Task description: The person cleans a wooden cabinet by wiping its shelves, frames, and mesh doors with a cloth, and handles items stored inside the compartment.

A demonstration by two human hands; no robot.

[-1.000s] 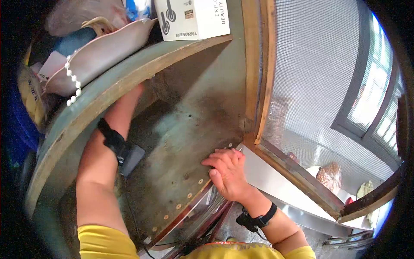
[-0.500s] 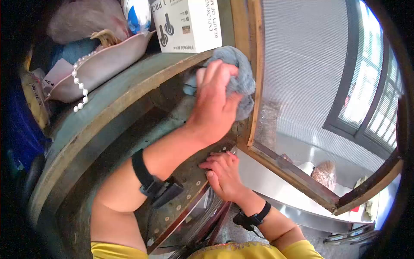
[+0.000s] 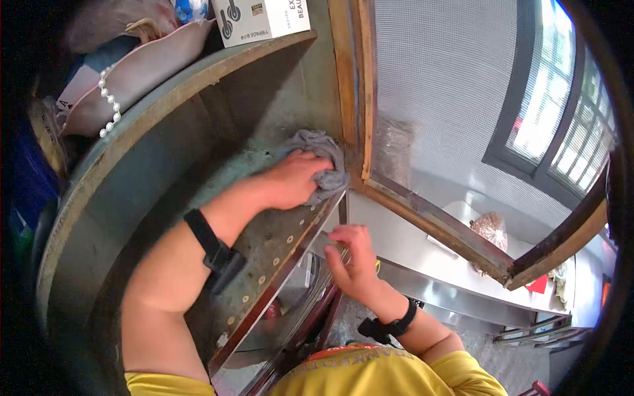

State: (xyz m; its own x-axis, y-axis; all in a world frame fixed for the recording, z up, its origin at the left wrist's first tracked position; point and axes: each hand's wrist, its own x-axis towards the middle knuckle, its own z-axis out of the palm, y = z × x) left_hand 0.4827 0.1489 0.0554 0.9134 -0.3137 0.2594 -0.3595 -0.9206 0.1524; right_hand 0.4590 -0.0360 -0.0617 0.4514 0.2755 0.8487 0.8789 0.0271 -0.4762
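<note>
My left hand (image 3: 296,179) presses a crumpled grey cloth (image 3: 323,148) into the corner of the wooden shelf board (image 3: 261,241), beside the cabinet's door post. The fingers curl over the cloth, and part of it bunches out past them. Below and to the right, my right hand (image 3: 353,261) hovers near the board's front edge, holding nothing. Its thumb and index finger are apart, and the other fingers are bent. Both forearms wear black straps with a small device.
A mesh door (image 3: 436,99) in a wooden frame hangs open on the right. On the upper shelf are a white box (image 3: 264,20), a pink dish (image 3: 148,59) and a string of pearls (image 3: 109,99). Behind the door, a bag (image 3: 489,228) sits on a white counter.
My left hand and the cloth have come down from the upper door post to the shelf corner. My right hand has lifted off the board's edge and shifted slightly right.
</note>
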